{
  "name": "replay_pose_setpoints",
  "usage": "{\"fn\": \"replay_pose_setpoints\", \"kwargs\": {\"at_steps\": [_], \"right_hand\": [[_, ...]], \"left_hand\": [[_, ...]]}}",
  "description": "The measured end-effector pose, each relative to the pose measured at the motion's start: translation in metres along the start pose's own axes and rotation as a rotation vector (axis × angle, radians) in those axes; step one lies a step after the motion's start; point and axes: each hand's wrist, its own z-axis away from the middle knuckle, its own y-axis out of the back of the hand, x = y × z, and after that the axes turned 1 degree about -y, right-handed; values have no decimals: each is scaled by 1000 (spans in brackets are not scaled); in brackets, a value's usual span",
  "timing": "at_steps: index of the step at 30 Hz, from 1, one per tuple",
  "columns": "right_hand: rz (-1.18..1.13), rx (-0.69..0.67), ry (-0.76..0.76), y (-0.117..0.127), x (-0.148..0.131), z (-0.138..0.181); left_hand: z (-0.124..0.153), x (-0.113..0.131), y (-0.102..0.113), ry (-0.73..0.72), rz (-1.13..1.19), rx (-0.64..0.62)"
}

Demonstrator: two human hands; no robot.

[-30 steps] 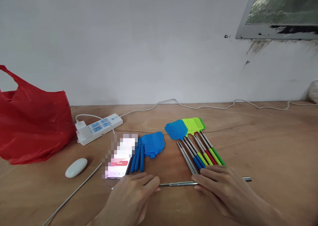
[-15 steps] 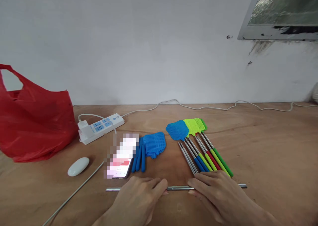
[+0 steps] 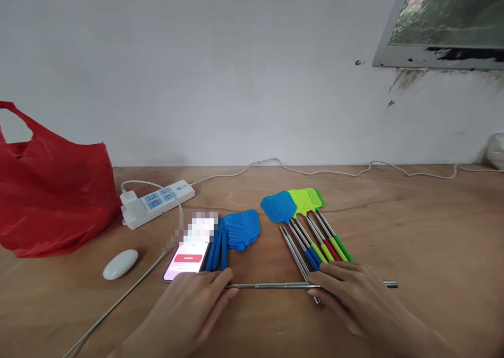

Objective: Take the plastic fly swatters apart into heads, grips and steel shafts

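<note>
L hand [image 3: 192,301] & R hand [image 3: 354,296] both pinch 1 thin metal rod [image 3: 271,285], held crosswise betw. them, its R part crossing loose bare rods [image 3: 293,250]. Risk: a sideways pull might drag those askew.

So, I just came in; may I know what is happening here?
A person's left hand and right hand hold one slim metal rod crosswise between them. Coloured swatters lie beyond it, with bare metal rods to their left. Farther left lie blue mesh heads and blue handles, beside a phone.
</note>
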Motion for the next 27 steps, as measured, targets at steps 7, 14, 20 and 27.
{"fn": "replay_pose_setpoints", "kwargs": {"at_steps": [7,14,20,27], "right_hand": [[76,1,40,-16,-22,-15],[26,57,-129,-17,-17,-11],[139,87,-166,-15,-4,-1],[214,96,-159,-26,-14,-12]], "left_hand": [[-4,2,-22,-60,-162,-126],[1,0,-12,48,-45,-147],[5,-8,-10,164,-135,-171],[-19,13,-19,81,-219,-259]]}}
